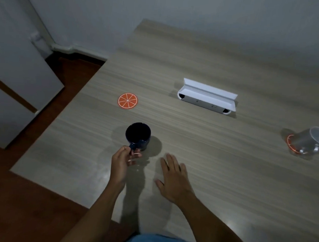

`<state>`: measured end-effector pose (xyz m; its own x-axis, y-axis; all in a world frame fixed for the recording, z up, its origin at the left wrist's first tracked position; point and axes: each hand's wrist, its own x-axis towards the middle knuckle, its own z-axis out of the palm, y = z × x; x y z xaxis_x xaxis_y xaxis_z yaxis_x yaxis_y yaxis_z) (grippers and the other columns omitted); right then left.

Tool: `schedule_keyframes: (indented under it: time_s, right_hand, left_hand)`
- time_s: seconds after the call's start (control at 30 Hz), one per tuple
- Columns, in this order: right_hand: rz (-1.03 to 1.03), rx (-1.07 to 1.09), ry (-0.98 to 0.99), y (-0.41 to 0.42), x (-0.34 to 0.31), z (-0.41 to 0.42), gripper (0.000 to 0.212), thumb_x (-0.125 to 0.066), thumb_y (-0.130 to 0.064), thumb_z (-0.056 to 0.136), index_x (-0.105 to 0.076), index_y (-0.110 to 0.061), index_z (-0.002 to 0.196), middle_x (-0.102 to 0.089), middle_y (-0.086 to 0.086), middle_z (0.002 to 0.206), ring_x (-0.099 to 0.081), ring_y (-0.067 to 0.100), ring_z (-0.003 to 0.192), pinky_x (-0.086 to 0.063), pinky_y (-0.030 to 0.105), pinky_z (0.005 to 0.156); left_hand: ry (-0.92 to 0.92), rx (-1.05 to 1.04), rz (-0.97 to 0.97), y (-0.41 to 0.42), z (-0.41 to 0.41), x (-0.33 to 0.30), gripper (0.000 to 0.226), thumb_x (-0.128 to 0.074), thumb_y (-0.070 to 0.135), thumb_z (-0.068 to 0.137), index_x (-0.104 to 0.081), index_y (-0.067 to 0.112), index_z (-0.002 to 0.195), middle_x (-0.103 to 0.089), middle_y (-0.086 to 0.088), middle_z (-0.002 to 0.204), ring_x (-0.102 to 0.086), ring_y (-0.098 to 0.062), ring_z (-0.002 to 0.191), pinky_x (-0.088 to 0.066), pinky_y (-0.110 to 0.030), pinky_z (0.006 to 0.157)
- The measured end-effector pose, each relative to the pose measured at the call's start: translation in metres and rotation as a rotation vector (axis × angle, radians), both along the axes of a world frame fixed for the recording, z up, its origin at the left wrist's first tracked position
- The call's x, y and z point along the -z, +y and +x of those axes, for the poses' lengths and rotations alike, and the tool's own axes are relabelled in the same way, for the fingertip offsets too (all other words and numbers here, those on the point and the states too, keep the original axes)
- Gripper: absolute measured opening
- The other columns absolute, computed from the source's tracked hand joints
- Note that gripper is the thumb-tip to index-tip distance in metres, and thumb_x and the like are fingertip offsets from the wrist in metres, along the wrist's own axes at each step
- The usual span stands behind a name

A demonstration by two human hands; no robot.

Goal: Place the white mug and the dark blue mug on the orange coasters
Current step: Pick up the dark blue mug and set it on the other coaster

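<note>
The dark blue mug (138,134) stands upright on the wooden table, its handle turned toward me. My left hand (122,162) is at that handle, fingers curled around it. An orange-slice coaster (128,101) lies bare a short way beyond the mug. At the far right the white mug (310,140) sits on the second orange coaster (290,141), which shows only at its left rim. My right hand (173,177) rests flat on the table with fingers spread, holding nothing.
A white open box (207,97) lies across the middle of the table (195,58). The table's left edge drops to a dark red floor (21,197). A white cabinet (15,72) stands at the left.
</note>
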<state>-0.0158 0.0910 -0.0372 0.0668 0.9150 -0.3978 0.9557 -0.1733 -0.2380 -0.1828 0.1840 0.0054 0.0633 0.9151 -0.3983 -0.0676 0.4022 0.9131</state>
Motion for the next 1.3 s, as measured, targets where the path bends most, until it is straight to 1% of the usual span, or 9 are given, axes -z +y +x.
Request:
schedule_keyframes:
  time_s: [0.07, 0.13, 0.23, 0.33, 0.5, 0.73, 1.0, 1.2, 1.3]
  right_hand:
    - [0.013, 0.031, 0.013, 0.025, 0.003, -0.012, 0.083, -0.031, -0.063, 0.097, 0.001, -0.021, 0.161, 0.01, 0.01, 0.172, 0.012, 0.03, 0.157, -0.004, 0.058, 0.125]
    - [0.016, 0.065, 0.023, 0.044, 0.005, -0.024, 0.086, -0.033, -0.067, 0.096, 0.004, -0.025, 0.161, 0.014, 0.007, 0.171, 0.015, 0.03, 0.156, -0.002, 0.061, 0.124]
    - [-0.014, 0.121, 0.027, 0.057, 0.012, -0.037, 0.09, -0.028, -0.075, 0.092, 0.012, -0.031, 0.159, 0.024, 0.002, 0.169, 0.024, 0.031, 0.154, 0.005, 0.066, 0.121]
    - [-0.014, 0.151, 0.009, 0.054, 0.021, -0.039, 0.091, -0.02, -0.081, 0.088, 0.018, -0.036, 0.157, 0.032, -0.002, 0.165, 0.031, 0.027, 0.151, 0.011, 0.068, 0.119]
    - [0.006, 0.174, 0.038, 0.055, 0.026, -0.038, 0.091, -0.02, -0.085, 0.087, 0.015, -0.04, 0.157, 0.029, -0.007, 0.167, 0.031, 0.024, 0.151, 0.014, 0.066, 0.119]
    - [0.022, 0.192, 0.033, 0.056, 0.027, -0.039, 0.09, -0.023, -0.084, 0.087, 0.012, -0.042, 0.157, 0.026, -0.01, 0.167, 0.03, 0.021, 0.152, 0.013, 0.065, 0.12]
    - [0.033, 0.199, 0.029, 0.057, 0.029, -0.039, 0.09, -0.025, -0.085, 0.087, 0.009, -0.042, 0.158, 0.022, -0.01, 0.168, 0.026, 0.02, 0.154, 0.011, 0.065, 0.12]
    - [0.009, 0.188, -0.001, 0.059, 0.028, -0.039, 0.09, -0.022, -0.085, 0.087, 0.011, -0.041, 0.158, 0.024, -0.009, 0.168, 0.028, 0.021, 0.153, 0.011, 0.065, 0.121]
    - [0.007, 0.189, -0.004, 0.059, 0.027, -0.04, 0.09, -0.021, -0.085, 0.087, 0.011, -0.041, 0.158, 0.023, -0.008, 0.168, 0.027, 0.022, 0.153, 0.011, 0.065, 0.121]
  left_hand:
    - [0.002, -0.016, 0.001, 0.025, -0.011, 0.0, 0.035, -0.038, 0.008, 0.103, -0.06, 0.013, 0.076, -0.074, -0.014, 0.089, -0.069, -0.037, 0.091, -0.05, -0.038, 0.069]
    - [0.01, -0.015, 0.005, 0.049, -0.02, 0.0, 0.034, -0.037, 0.008, 0.103, -0.058, 0.013, 0.076, -0.073, -0.016, 0.092, -0.069, -0.035, 0.089, -0.051, -0.037, 0.068]
    - [0.026, -0.005, 0.017, 0.083, -0.03, 0.001, 0.034, -0.036, 0.007, 0.102, -0.056, 0.014, 0.076, -0.071, -0.016, 0.093, -0.071, -0.027, 0.081, -0.052, -0.031, 0.061]
    - [0.038, 0.003, 0.037, 0.113, -0.034, 0.006, 0.036, -0.034, 0.007, 0.102, -0.055, 0.017, 0.073, -0.071, -0.016, 0.093, -0.071, -0.027, 0.083, -0.048, -0.033, 0.063]
    - [0.033, 0.016, 0.043, 0.16, -0.029, 0.012, 0.034, -0.033, 0.01, 0.102, -0.058, 0.016, 0.08, -0.072, -0.014, 0.093, -0.07, -0.022, 0.08, -0.047, -0.034, 0.064]
    - [-0.004, -0.001, 0.048, 0.21, -0.013, 0.018, 0.035, -0.034, 0.012, 0.101, -0.056, 0.017, 0.074, -0.071, -0.009, 0.087, -0.071, -0.016, 0.074, -0.048, -0.033, 0.061]
    - [-0.038, -0.007, 0.011, 0.231, -0.006, 0.023, 0.035, -0.036, 0.012, 0.098, -0.047, 0.019, 0.065, -0.074, 0.003, 0.072, -0.07, -0.013, 0.07, -0.046, -0.031, 0.06]
    - [-0.02, 0.023, 0.043, 0.236, -0.005, 0.025, 0.034, -0.036, 0.012, 0.097, -0.046, 0.02, 0.065, -0.072, -0.003, 0.079, -0.07, -0.013, 0.071, -0.046, -0.03, 0.059]
    - [-0.03, 0.027, 0.039, 0.238, -0.004, 0.028, 0.034, -0.037, 0.013, 0.097, -0.047, 0.02, 0.066, -0.074, 0.0, 0.076, -0.071, -0.011, 0.07, -0.045, -0.03, 0.058]
